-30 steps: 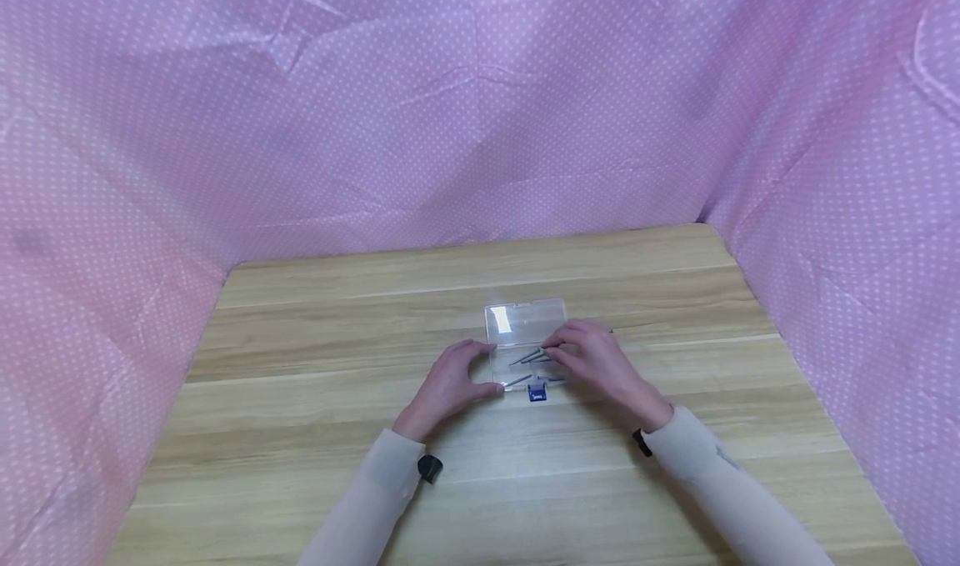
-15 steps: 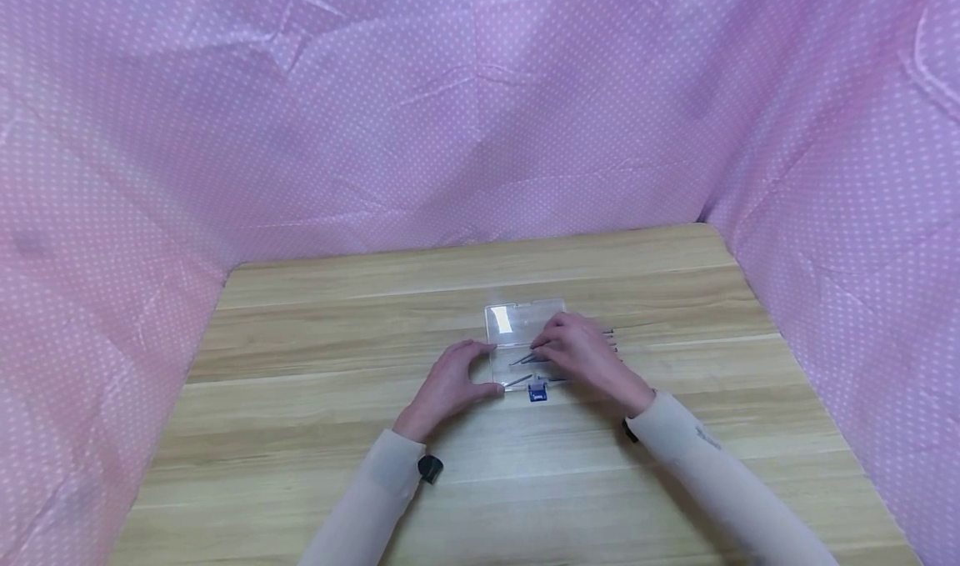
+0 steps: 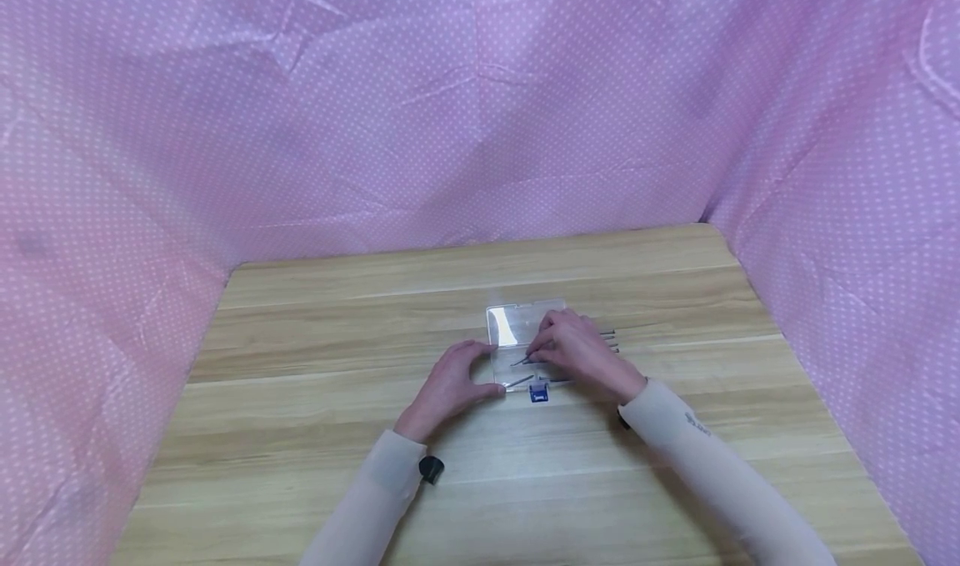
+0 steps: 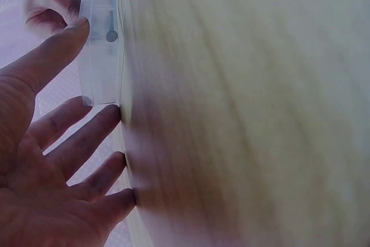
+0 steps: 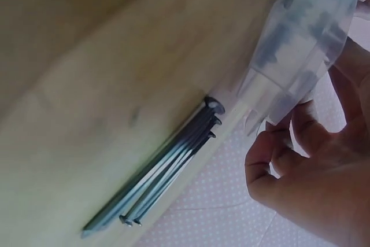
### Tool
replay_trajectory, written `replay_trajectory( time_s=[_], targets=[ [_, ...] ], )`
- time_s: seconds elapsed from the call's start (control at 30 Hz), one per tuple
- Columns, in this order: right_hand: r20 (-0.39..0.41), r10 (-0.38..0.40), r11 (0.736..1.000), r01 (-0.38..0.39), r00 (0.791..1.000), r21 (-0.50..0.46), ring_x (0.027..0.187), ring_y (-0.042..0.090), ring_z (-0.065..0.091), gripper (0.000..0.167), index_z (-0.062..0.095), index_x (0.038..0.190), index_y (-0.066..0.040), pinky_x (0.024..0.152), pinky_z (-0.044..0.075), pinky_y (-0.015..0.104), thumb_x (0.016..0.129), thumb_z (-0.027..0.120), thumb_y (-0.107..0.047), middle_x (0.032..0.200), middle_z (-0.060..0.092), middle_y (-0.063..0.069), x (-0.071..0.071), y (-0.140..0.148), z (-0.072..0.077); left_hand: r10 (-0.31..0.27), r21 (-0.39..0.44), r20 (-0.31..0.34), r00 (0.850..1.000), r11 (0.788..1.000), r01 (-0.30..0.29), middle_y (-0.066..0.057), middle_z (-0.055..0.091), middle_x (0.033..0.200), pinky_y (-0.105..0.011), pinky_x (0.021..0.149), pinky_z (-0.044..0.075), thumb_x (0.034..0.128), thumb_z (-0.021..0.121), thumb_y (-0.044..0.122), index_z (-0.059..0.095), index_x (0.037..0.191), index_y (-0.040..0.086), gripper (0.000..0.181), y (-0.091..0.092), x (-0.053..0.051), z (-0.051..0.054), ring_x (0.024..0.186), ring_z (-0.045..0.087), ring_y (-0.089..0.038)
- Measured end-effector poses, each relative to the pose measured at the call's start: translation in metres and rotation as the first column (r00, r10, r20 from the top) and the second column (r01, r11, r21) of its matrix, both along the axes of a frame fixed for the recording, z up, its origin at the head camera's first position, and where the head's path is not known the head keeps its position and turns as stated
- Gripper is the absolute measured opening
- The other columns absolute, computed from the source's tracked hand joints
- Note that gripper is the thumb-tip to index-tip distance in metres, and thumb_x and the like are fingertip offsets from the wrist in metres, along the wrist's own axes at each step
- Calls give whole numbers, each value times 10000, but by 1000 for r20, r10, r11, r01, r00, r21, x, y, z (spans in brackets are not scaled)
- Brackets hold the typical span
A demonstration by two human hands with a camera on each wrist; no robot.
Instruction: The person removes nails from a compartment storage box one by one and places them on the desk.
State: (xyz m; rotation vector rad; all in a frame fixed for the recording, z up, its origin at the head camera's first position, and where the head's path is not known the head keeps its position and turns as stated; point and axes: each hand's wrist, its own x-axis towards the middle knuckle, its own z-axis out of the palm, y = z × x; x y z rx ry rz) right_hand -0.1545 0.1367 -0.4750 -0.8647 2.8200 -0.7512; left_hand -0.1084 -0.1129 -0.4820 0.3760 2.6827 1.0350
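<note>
A clear plastic box (image 3: 517, 312) lies on the wooden table with its lid folded back and a blue latch (image 3: 538, 393) at the near side. My left hand (image 3: 448, 384) grips its left end, thumb on the near corner and forefinger at the far edge. Inside, a nail (image 3: 520, 380) lies slanted near the front. Over the box, my right hand (image 3: 581, 353) has thumb and fingers pinched at a nail (image 3: 519, 362) whose end pokes out to the left; the box wall (image 5: 289, 56) covers the fingertips in the right wrist view.
Several loose steel nails (image 5: 167, 166) lie side by side on the table (image 3: 300, 433), right of the box, partly behind the right hand in the head view. Pink dotted cloth (image 3: 450, 132) hangs around the table's back and sides.
My right hand has moved a little left over the box, covering more of the slanted nails and uncovering nail heads on the table. My left hand keeps its grip at the box's end.
</note>
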Motion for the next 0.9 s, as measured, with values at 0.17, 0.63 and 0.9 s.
replay_trajectory(
  time_s=[0.17,0.63,0.9],
  targets=[
    [30,11,999,-12,999,36,954,190,531,85,847,931,-262,788,409,354,847,862,-262,975,634,-72,-5,-2,-1,-2,-1,9,1000,1000,2,-114,584,1463,-537,1210,325,814,887,360,619,1411,113,700,0,0,0,1440,428,-356],
    [-4,151,986,-150,989,70,1013,196,501,186,838,1029,-269,815,404,349,849,859,-228,1057,633,-33,-15,3,-3,0,-7,9,1000,1000,0,-109,588,1459,-535,1216,314,820,885,356,622,1409,117,687,-1,-1,0,1446,421,-358],
    [-69,241,965,-231,968,127,1025,206,505,207,830,1070,-245,858,431,393,867,838,-205,1059,642,-22,-18,3,0,3,-7,20,1000,1000,-3,-117,581,1466,-537,1216,315,818,887,358,622,1408,117,690,-1,-1,0,1447,419,-358]
  ],
)
